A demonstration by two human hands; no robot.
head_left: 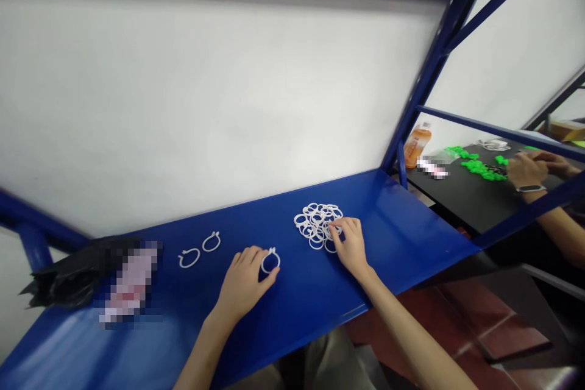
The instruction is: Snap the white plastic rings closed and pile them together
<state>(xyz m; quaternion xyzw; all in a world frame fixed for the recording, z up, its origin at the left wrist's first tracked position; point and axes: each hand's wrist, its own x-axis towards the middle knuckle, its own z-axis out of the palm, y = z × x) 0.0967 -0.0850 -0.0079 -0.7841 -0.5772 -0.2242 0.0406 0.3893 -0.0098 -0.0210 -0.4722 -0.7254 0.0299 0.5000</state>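
My left hand [244, 280] holds a white plastic ring [270, 262] between thumb and forefinger, close above the blue tabletop. This ring has small knobs where its ends meet. Over at the right, my right hand [351, 244] has thumb and fingers pinched together on a white ring at the near right edge of a loose pile of white rings [316, 219]. The fingertips partly hide that ring. Two separate rings lie left of my left hand: one with its ends apart [189, 258], the other with its knobs close together [211, 242].
A black plastic bag [77, 274] and a blurred-out pinkish object [132, 283] lie at the left of the blue table [292, 311]. Blue metal frame bars [425, 73] rise at the right. Beyond them, a co-worker's hands [530, 170] work over green pieces [484, 169] beside an orange bottle [417, 145].
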